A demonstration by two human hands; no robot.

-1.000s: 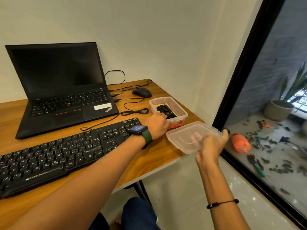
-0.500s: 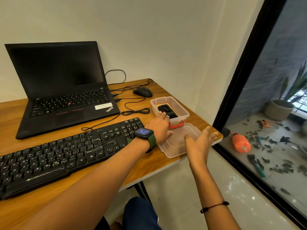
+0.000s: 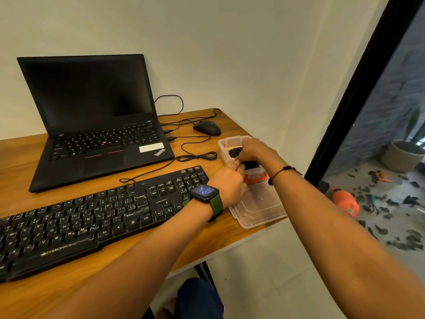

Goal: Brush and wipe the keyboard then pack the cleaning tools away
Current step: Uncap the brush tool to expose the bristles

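light: soft daylight from right | edges: wide-angle bending | blur: slight

Both forearms are bare, no sleeves showing. The left wrist wears a black square smartwatch with a lit blue display on a dark green strap. The right wrist carries a thin black beaded cord bracelet. Dark blue trousers cover the near knee.

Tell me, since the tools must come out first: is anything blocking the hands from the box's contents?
Nothing visible: the lid lies off on the table, and the right hand already reaches into the open box.
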